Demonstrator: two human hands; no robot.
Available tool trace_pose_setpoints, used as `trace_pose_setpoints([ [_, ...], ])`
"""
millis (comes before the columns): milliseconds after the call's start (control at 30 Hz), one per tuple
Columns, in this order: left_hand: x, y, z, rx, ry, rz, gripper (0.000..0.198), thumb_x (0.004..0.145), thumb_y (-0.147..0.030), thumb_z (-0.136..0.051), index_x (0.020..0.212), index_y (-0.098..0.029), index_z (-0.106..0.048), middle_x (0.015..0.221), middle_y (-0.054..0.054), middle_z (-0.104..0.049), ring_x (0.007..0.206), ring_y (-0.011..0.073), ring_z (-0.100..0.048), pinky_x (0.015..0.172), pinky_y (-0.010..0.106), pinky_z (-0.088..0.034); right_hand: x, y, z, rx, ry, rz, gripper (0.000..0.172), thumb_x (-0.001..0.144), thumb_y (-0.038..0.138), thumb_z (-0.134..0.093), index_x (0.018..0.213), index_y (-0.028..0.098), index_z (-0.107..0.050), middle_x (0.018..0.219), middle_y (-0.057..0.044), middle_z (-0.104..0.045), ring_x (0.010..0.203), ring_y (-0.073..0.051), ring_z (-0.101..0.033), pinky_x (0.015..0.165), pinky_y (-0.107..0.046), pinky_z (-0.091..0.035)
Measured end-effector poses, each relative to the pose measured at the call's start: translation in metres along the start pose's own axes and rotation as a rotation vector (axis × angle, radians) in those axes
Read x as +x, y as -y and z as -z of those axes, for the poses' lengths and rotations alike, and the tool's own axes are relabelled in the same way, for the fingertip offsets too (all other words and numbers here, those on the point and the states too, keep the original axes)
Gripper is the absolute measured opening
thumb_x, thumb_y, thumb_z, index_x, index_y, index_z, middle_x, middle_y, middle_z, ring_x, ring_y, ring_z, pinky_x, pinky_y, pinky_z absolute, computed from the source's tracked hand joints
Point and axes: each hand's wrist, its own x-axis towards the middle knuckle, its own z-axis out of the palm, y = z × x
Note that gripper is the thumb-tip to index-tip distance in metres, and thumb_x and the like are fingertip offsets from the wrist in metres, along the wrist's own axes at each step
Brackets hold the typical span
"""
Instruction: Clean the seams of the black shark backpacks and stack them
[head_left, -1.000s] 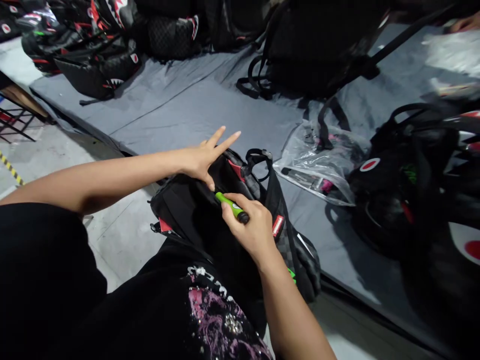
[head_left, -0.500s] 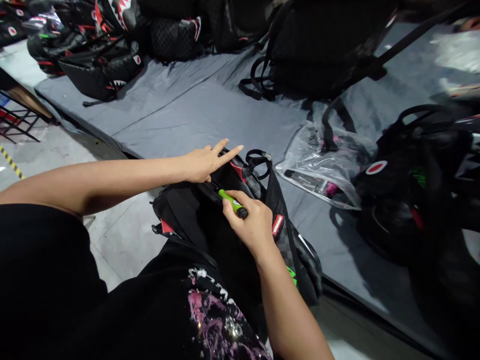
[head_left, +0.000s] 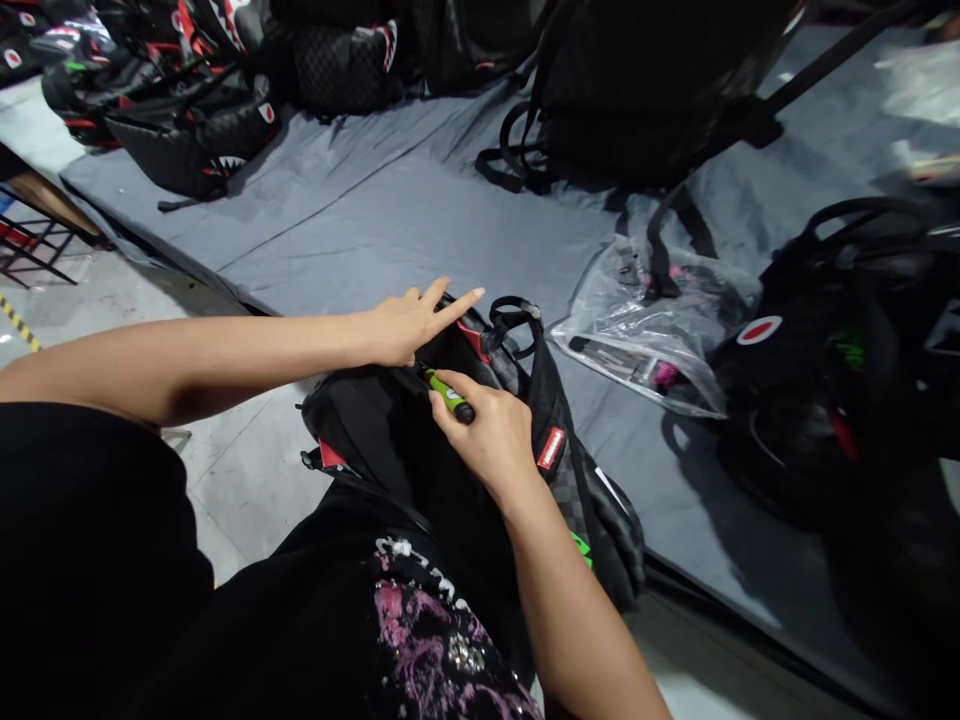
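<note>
A black backpack with red lining patches leans upright between my body and the table edge. My left hand is at its top edge, two fingers stretched out and apart, the thumb side pressing the black fabric, which it seems to pinch. In my right hand is a green-handled tool with a black end cap. It points up-left at the fabric just under my left hand; its tip is hidden there. A strap loop stands up beside my hands.
A grey-covered table spreads ahead. On it lie a clear plastic bag with small items, a dark backpack at right, a large black bag behind, and several shark-mouth bags at far left.
My right hand and the green-handled tool have moved slightly up and left, closer to my left hand. My left hand has stayed almost in place.
</note>
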Motion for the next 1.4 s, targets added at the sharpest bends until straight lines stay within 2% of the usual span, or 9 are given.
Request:
trace_pose_setpoints([
  [133, -0.004, 0.008, -0.002, -0.039, 0.004, -0.062, 0.117, 0.077, -0.011, -0.067, 0.159, -0.029, 0.014, 0.167, 0.023, -0.005, 0.133, 0.04, -0.05, 0.091, 0.042, -0.054, -0.004, -0.003, -0.002, 0.052, -0.039, 0.037, 0.025, 0.093, 0.03, -0.06, 0.113, 0.025, -0.074, 0.097, -0.002, -0.08, 0.082, -0.022, -0.076, 0.071, -0.031, -0.054],
  [333, -0.006, 0.019, -0.007, -0.137, -0.027, -0.105, 0.123, 0.075, -0.007, -0.064, 0.152, -0.036, 0.028, 0.166, 0.021, 0.013, 0.134, 0.0356, -0.051, 0.089, 0.035, -0.053, -0.009, -0.003, 0.002, 0.095, -0.043, 0.058, 0.026, 0.093, 0.028, -0.06, 0.116, 0.024, -0.073, 0.107, -0.003, -0.078, 0.087, -0.022, -0.076, 0.076, -0.032, -0.056],
  [433, -0.003, 0.02, -0.002, -0.198, 0.067, -0.111, 0.121, 0.076, -0.005, -0.061, 0.152, -0.038, 0.027, 0.167, 0.019, 0.015, 0.139, 0.0346, -0.046, 0.092, 0.035, -0.052, -0.004, 0.0, 0.001, 0.094, -0.009, 0.034, 0.026, 0.093, 0.028, -0.061, 0.116, 0.025, -0.073, 0.101, -0.002, -0.079, 0.084, -0.022, -0.076, 0.075, -0.031, -0.056],
  [533, 0.001, 0.019, 0.006, -0.242, 0.184, -0.077, 0.116, 0.079, -0.005, -0.059, 0.155, -0.039, 0.023, 0.167, 0.017, 0.015, 0.143, 0.0376, -0.04, 0.1, 0.039, -0.049, 0.004, 0.004, -0.003, 0.114, 0.031, 0.002, 0.028, 0.091, 0.028, -0.063, 0.118, 0.026, -0.073, 0.097, -0.002, -0.079, 0.08, -0.021, -0.075, 0.073, -0.029, -0.055],
  [667, 0.004, 0.017, 0.011, -0.267, 0.222, -0.062, 0.116, 0.079, 0.0, -0.058, 0.156, -0.038, 0.02, 0.168, 0.015, 0.016, 0.146, 0.0401, -0.034, 0.103, 0.042, -0.048, 0.007, 0.008, -0.008, 0.137, 0.028, -0.044, 0.028, 0.092, 0.028, -0.061, 0.117, 0.024, -0.073, 0.097, -0.004, -0.079, 0.081, -0.022, -0.075, 0.074, -0.03, -0.056],
  [933, 0.003, 0.016, 0.011, -0.23, 0.181, -0.067, 0.113, 0.078, 0.0, -0.056, 0.158, -0.037, 0.015, 0.169, 0.016, 0.007, 0.138, 0.0379, -0.044, 0.099, 0.043, -0.05, 0.007, 0.013, -0.011, 0.194, 0.018, -0.109, 0.029, 0.092, 0.028, -0.06, 0.117, 0.021, -0.073, 0.097, -0.006, -0.079, 0.081, -0.022, -0.075, 0.078, -0.032, -0.057],
  [1067, 0.003, 0.017, 0.007, -0.222, 0.147, -0.065, 0.112, 0.078, 0.0, -0.055, 0.158, -0.037, 0.014, 0.169, 0.016, 0.006, 0.137, 0.0387, -0.044, 0.095, 0.042, -0.051, 0.006, 0.015, -0.013, 0.216, 0.022, -0.12, 0.029, 0.091, 0.028, -0.06, 0.116, 0.021, -0.073, 0.097, -0.006, -0.079, 0.08, -0.022, -0.075, 0.077, -0.031, -0.057],
  [1200, 0.005, 0.02, 0.0, -0.22, 0.103, -0.081, 0.112, 0.077, 0.001, -0.054, 0.158, -0.038, 0.012, 0.169, 0.014, 0.002, 0.134, 0.0369, -0.048, 0.09, 0.038, -0.051, 0.003, 0.016, -0.015, 0.207, -0.038, -0.128, 0.028, 0.091, 0.027, -0.06, 0.115, 0.02, -0.073, 0.098, -0.006, -0.079, 0.08, -0.022, -0.075, 0.078, -0.032, -0.057],
  [1400, 0.004, 0.022, -0.003, -0.213, 0.067, -0.107, 0.109, 0.078, 0.0, -0.052, 0.159, -0.037, 0.011, 0.169, 0.017, 0.0, 0.132, 0.0363, -0.05, 0.091, 0.039, -0.051, 0.002, 0.016, -0.018, 0.231, -0.053, -0.146, 0.028, 0.091, 0.028, -0.06, 0.114, 0.02, -0.074, 0.097, -0.006, -0.079, 0.077, -0.022, -0.074, 0.079, -0.034, -0.057],
])
